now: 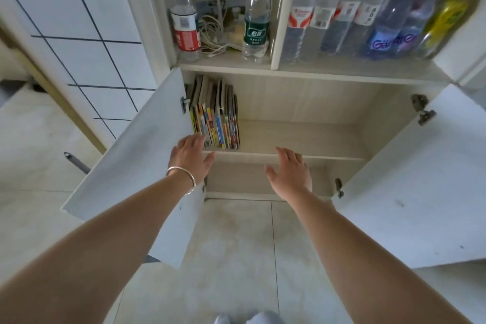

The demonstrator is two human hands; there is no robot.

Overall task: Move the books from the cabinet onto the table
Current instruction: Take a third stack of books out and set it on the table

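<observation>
item: pale wood-grain cabinet (pixel 310 102) with both white lower doors swung open, filling the centre of the frame.

contents, middle shelf, left end: row of thin colourful books (pixel 215 116), standing upright with spines outward, packed against the cabinet's left wall just behind the left door hinge. the rest of that shelf ran bare wood to the right.

contents, upper left compartment: clear plastic bottle with red cap and red label (pixel 184 13); clear bottle with white cap and green label (pixel 257 16); tangle of pale cables (pixel 214 34) between them. upper right compartment: row of clear and blue-labelled water bottles (pixel 368 13) behind a glass door.

left hand (pixel 190 155), silver bangle (pixel 182 179) at the wrist: grip released, fingers straight, fingertips at the lower edge of the books; contact could not be told.

right hand (pixel 290 172): grip released, fingers extended, in front of the shelf's front edge at centre, well apart from the books, holding nothing.

floor: pale marbled tiles (pixel 236 250), lower centre of the frame.
</observation>
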